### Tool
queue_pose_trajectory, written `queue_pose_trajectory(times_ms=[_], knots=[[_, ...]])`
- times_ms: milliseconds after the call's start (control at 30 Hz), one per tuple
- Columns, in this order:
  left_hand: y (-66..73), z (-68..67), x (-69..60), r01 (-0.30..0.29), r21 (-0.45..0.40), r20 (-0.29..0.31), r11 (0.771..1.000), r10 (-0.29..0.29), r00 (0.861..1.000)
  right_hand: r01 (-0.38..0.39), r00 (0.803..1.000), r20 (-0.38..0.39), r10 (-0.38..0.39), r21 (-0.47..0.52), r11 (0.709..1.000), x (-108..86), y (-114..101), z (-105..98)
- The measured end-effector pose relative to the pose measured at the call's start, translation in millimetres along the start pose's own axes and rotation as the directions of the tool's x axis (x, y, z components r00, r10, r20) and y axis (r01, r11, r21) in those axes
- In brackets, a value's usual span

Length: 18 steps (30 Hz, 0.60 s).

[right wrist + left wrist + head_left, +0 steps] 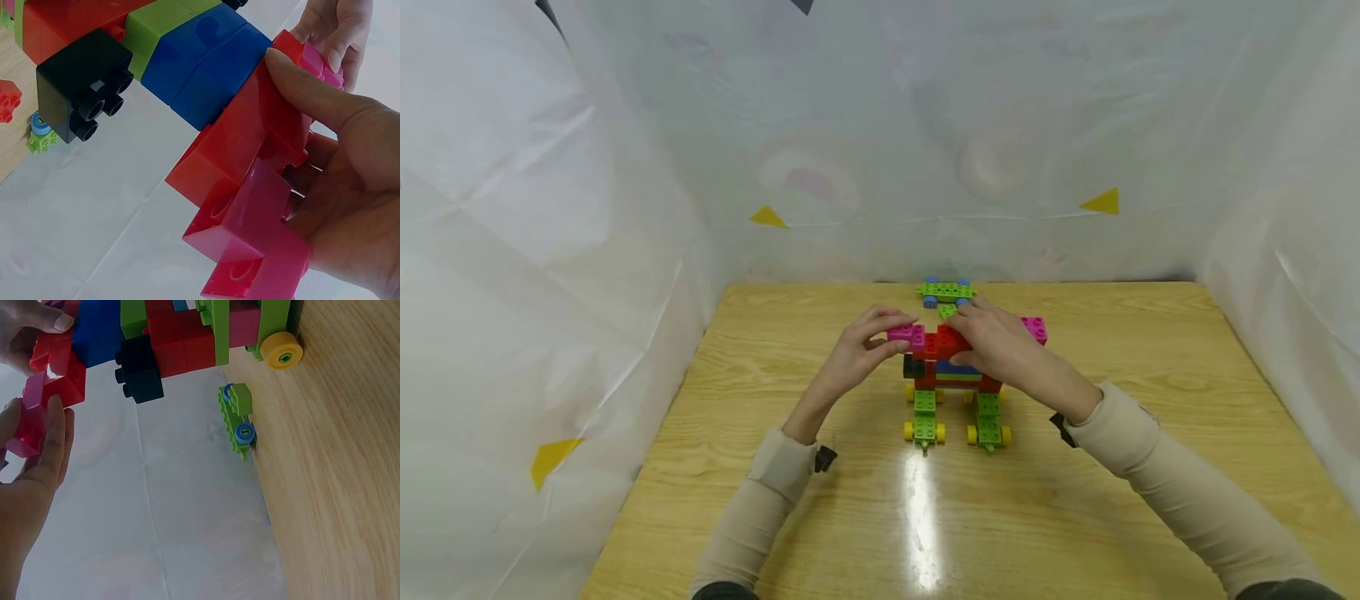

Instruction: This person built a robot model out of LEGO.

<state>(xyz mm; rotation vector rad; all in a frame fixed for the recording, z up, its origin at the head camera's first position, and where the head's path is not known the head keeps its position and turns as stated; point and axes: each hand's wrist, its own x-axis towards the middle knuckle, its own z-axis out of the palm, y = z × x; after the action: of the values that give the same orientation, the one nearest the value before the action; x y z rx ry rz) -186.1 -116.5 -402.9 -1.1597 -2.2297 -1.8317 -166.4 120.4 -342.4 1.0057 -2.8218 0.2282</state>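
A tall toy-brick build stands on green wheeled bases (925, 417) with yellow wheels. Its top is a row of red bricks (231, 144) over blue bricks (206, 62), with pink bricks at both ends. My left hand (859, 346) pinches the pink brick (35, 406) at the left end between thumb and fingers. Over the middle of the top, my right hand (1000, 342) grips the red bricks, its thumb along their side in the right wrist view. Stepped pink bricks (250, 225) stick out beside the right palm. Black bricks (140, 369) project from the build's sides.
Behind the build, a green wheeled base (946, 291) with blue wheels lies near the table's back edge, a small green brick (947, 312) by it. A loose red brick (9, 101) shows in the right wrist view. White sheeting (880, 150) encloses the wooden table (760, 375).
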Motion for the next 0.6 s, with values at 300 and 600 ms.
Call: queue_pose_trajectory(times_ms=[300, 600], knots=[[7.3, 2.7, -1.6, 0.018, 0.012, -0.025, 1.000, -0.018, 1.000, 0.010, 1.000, -0.010, -0.010, 0.002, 1.000, 1.2, 0, 0], [30.9, 2.8, -3.5, -0.038, 0.117, -0.014, 0.992, 0.040, 0.999, 0.001, 1.000, -0.003, -0.001, -0.003, 1.000, 1.7, -2, 3]])
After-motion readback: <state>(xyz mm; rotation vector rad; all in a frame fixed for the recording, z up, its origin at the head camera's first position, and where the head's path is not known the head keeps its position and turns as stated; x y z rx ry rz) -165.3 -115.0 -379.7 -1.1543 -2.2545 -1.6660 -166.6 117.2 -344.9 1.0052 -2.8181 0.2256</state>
